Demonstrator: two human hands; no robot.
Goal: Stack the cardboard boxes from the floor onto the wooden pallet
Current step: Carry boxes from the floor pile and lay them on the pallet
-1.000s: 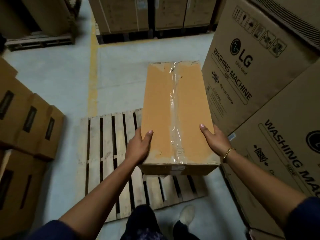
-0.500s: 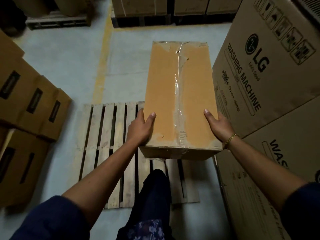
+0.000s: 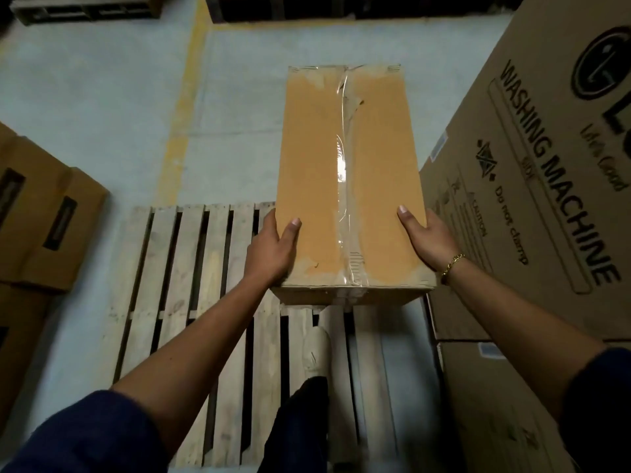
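I carry a long brown cardboard box [image 3: 314, 172], sealed down its middle with clear tape, above the right part of the wooden pallet [image 3: 191, 288]. My left hand [image 3: 271, 249] grips its near left edge, thumb on the top face. On the near right edge my right hand [image 3: 426, 238] grips the same way; a gold bracelet shows at that wrist. The box's underside and my other fingers are hidden. The pallet lies bare on the grey floor, and my shoe [image 3: 316, 349] stands on its slats.
Two large washing machine cartons [image 3: 532, 172] stand stacked close on the right. Several smaller brown boxes [image 3: 51, 213] lie on the floor at the left. A yellow floor line [image 3: 184, 107] runs away from the pallet. More pallets [image 3: 85, 6] sit at the far top.
I have stepped forward onto the pallet, so it now fills more of the lower view. The box stays in both hands and has moved forward over the pallet's right side.
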